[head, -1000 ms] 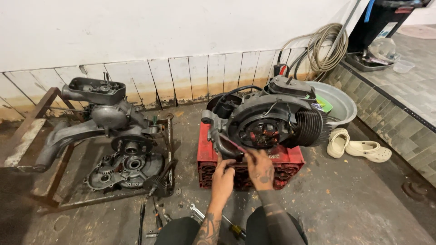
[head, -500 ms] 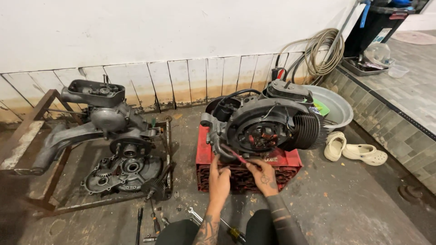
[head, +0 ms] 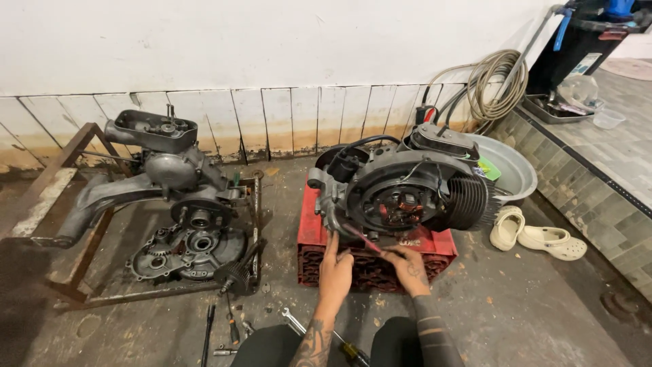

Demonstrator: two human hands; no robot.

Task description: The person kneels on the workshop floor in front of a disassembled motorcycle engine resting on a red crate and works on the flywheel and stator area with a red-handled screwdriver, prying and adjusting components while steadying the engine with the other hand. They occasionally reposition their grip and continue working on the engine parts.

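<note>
Concrete floor (head: 516,319) runs up to a white wall at 12 o'clock. At centre, a red crate (head: 319,234) carries a motor (head: 407,197). At 2 o'clock a grey basin (head: 513,170) holds something green. At 9 o'clock a rusty frame (head: 75,272) cradles a second, opened motor (head: 183,224). The left hand (head: 335,268) reaches up, fingers loosely open, touching the motor's lower edge. The right hand (head: 411,266) pinches a thin red rod (head: 363,239) angled against the motor. Pale clogs (head: 536,234) lie at 3 o'clock.
</note>
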